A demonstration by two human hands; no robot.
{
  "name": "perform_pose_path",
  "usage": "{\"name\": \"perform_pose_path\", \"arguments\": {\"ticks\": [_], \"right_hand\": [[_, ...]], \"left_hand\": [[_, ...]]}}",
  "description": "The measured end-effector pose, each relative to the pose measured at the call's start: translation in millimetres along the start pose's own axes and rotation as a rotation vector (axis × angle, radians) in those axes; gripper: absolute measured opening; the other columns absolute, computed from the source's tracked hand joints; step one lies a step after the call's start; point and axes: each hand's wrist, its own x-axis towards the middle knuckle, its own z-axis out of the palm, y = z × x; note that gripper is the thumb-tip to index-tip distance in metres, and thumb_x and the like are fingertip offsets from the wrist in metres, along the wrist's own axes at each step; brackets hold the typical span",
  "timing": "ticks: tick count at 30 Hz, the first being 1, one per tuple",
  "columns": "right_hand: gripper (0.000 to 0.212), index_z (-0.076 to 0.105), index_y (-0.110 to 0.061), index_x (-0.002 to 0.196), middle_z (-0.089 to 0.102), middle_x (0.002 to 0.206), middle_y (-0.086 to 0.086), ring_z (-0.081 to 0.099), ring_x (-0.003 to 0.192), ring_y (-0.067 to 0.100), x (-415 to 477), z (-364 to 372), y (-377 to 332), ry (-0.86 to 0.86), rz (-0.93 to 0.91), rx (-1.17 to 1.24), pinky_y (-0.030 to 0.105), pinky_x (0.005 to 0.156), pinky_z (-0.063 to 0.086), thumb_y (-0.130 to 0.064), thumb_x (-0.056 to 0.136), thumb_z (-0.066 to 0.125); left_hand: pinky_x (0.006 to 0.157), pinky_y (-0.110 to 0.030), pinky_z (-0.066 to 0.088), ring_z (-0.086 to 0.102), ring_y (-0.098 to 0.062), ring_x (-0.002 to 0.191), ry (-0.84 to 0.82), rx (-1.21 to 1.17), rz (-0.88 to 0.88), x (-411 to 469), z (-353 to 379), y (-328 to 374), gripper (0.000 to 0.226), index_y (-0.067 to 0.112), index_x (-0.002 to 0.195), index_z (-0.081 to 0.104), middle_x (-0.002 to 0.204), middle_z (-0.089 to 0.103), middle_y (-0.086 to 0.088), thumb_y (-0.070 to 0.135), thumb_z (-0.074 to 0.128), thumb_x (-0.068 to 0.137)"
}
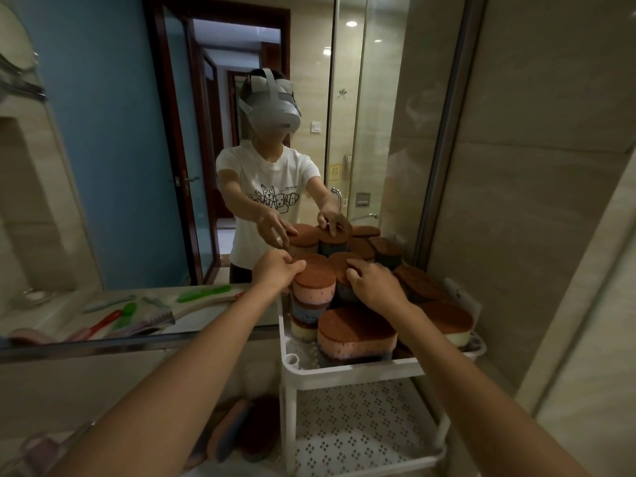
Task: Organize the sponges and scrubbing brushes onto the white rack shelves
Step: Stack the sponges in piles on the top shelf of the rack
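The tall stack of sponges [314, 290] stands back left on the white rack's top shelf [344, 368], among more sponges. The left hand [275, 271] pinches its top rim with curled fingers; the right hand [377, 285] clasps the neighbouring stack [339, 268], likely steadying both while squaring them up. Brushes [113, 320] lie on the worktop

Both bare arms are stretching forward, almost straight. The left hand [277, 270] is pinching a sponge [316, 275] at its edge, fingers curled; the right hand [375, 285] is gripping another sponge [339, 265] from above, fingers bent.
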Motion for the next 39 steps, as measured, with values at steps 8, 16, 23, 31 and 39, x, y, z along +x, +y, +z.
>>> {"name": "perform_pose_path", "arguments": {"ticks": [8, 16, 23, 31, 39], "right_hand": [[0.054, 0.031, -0.022, 0.143, 0.042, 0.142, 0.018, 0.039, 0.127, 0.04, -2.3, 4.5, -3.2, -0.053, 0.036, -0.112, 0.044, 0.102, 0.036, -0.048, 0.096, 0.029], [0.043, 0.041, -0.017, 0.135, 0.028, 0.147, 0.023, 0.023, 0.138, 0.038, -21.9, 4.5, -24.4, 0.131, 0.006, -0.228, 0.05, 0.113, 0.018, -0.034, 0.099, 0.025], [0.026, 0.058, 0.0, 0.112, 0.049, 0.126, 0.015, 0.048, 0.114, 0.029, -75.8, 38.1, -81.6, 0.29, -0.343, 0.206, 0.032, 0.094, 0.037, -0.006, 0.089, 0.046], [0.027, 0.061, 0.005, 0.1, 0.059, 0.102, 0.024, 0.059, 0.086, 0.035, -172.4, 174.4, -91.2, -0.055, -0.419, 0.402, 0.029, 0.073, 0.037, -0.002, 0.08, 0.045], [0.048, 0.032, -0.007, 0.141, 0.044, 0.14, 0.021, 0.045, 0.126, 0.035, -219.9, 312.8, -10.5, -0.979, 0.168, -0.017, 0.036, 0.101, 0.038, -0.012, 0.095, 0.042]], "left_hand": [[0.084, -0.042, 0.055, 0.065, -0.031, 0.094, 0.05, 0.094, 0.041, 1.5, 4.7, 1.2, 0.03, 0.005, 0.113, 0.062, 0.11, 0.065, -0.016, 0.025, 0.05, 0.094], [0.077, -0.037, 0.051, 0.064, -0.032, 0.089, 0.082, 0.04, 0.002, -6.7, -4.9, -4.2, 0.032, 0.005, 0.09, 0.062, 0.089, 0.065, -0.016, 0.025, 0.039, 0.097], [0.073, -0.037, 0.055, 0.066, -0.026, 0.083, 0.308, -0.179, -0.053, -39.1, -36.5, -43.8, 0.022, 0.016, 0.072, 0.057, 0.079, 0.064, -0.006, 0.015, 0.045, 0.091], [0.061, -0.024, 0.052, 0.063, -0.008, 0.054, 0.361, -0.306, -0.26, -133.2, -38.6, -193.7, 0.024, 0.011, 0.068, 0.06, 0.07, 0.063, -0.009, 0.003, 0.046, 0.087], [0.085, -0.039, 0.051, 0.062, -0.04, 0.1, -0.242, 0.123, -0.672, -200.0, 24.6, -341.8, 0.024, -0.005, 0.097, 0.063, 0.107, 0.065, -0.026, 0.01, 0.047, 0.089]]}}
